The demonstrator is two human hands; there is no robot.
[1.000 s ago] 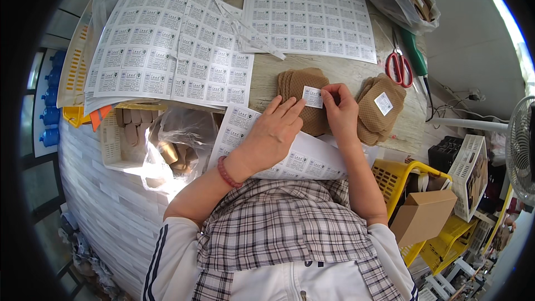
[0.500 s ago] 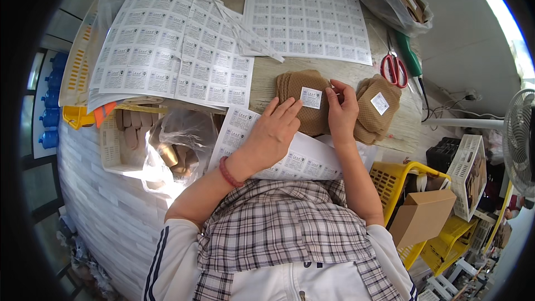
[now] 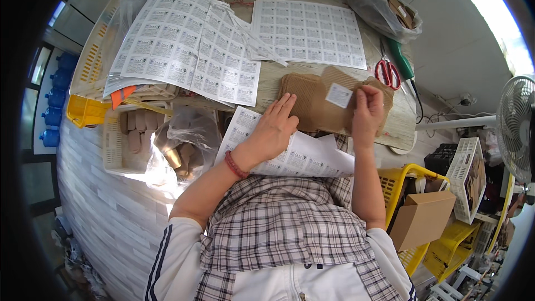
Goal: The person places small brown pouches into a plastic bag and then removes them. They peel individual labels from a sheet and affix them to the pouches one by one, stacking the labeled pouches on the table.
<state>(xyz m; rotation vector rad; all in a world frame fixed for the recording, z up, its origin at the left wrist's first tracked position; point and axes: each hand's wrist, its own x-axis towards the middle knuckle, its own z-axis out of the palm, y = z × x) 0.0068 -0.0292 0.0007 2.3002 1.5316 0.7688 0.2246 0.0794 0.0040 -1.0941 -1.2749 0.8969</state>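
My right hand pinches the right edge of a brown textured piece, which bears a white printed label. This piece hangs between a stack of the same brown pieces and a second stack, largely covered by the piece and my right hand. My left hand lies with fingers stretched out at the left stack's lower left edge. Beneath my left forearm, a sheet of labels lies across my lap at the table's near edge.
More label sheets are piled at the left, and another label sheet lies at the back. Red-handled scissors, a green-handled tool and a plastic bag sit at the right. A yellow crate and a fan stand beyond.
My right hand has moved right and pulled the labelled brown piece from the left stack toward the right one. My left hand stays by the left stack. The view has shifted slightly.
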